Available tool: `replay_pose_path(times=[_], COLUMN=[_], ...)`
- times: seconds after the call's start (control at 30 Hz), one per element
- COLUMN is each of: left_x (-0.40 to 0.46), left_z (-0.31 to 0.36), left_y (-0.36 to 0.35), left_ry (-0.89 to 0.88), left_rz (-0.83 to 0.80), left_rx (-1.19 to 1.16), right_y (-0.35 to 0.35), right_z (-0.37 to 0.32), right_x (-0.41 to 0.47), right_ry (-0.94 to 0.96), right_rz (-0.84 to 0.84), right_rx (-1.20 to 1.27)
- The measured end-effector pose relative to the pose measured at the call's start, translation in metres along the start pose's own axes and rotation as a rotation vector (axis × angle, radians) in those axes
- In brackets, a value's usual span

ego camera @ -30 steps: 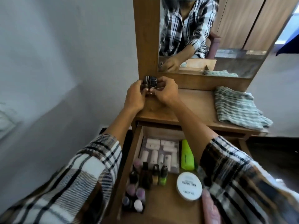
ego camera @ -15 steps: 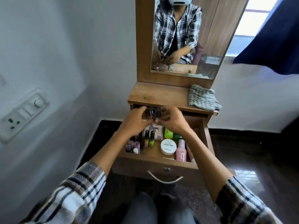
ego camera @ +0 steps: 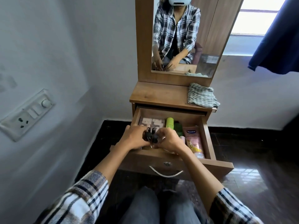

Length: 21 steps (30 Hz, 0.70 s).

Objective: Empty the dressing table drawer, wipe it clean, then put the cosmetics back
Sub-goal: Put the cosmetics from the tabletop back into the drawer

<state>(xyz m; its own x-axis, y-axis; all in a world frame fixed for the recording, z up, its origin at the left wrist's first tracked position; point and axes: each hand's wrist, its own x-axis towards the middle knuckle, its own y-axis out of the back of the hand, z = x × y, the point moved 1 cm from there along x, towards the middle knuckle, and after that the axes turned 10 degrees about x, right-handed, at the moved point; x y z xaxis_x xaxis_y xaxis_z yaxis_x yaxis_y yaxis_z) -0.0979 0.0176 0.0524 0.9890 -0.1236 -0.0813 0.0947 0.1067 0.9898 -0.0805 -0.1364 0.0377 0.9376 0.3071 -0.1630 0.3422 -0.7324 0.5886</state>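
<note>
Both hands, left hand (ego camera: 134, 139) and right hand (ego camera: 169, 140), curl together around black-capped small bottles (ego camera: 150, 135) held over the open drawer (ego camera: 208, 141); a pink Vaseline tube (ego camera: 193, 139) lies just right of the right hand.

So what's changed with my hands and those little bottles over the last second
Both hands, left and right, carried the small dark-capped bottles from the tabletop down and toward you; they are now over the front of the open drawer. The fingers grip the bottles as before. The cloth stayed on the tabletop and the drawer stayed open with its cosmetics inside.
</note>
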Motion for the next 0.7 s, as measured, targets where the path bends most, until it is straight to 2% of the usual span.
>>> replay_pose_path(times=[0.23,0.5,0.7], left_x=[0.001,0.007,0.008], left_z=[0.004,0.005,0.007], left_y=[-0.002,-0.009,-0.009], left_ry=[-0.013,-0.056,-0.062], left_rz=[-0.060,-0.006,-0.024], left_rx=[0.060,0.082,0.119], right_y=[-0.013,-0.019,-0.021], right_z=[0.015,0.018,0.019], right_x=[0.016,0.029,0.034], right_ry=[-0.055,-0.090,-0.103], right_rz=[0.001,-0.010,-0.016], right_rx=[0.011,-0.017,-0.013])
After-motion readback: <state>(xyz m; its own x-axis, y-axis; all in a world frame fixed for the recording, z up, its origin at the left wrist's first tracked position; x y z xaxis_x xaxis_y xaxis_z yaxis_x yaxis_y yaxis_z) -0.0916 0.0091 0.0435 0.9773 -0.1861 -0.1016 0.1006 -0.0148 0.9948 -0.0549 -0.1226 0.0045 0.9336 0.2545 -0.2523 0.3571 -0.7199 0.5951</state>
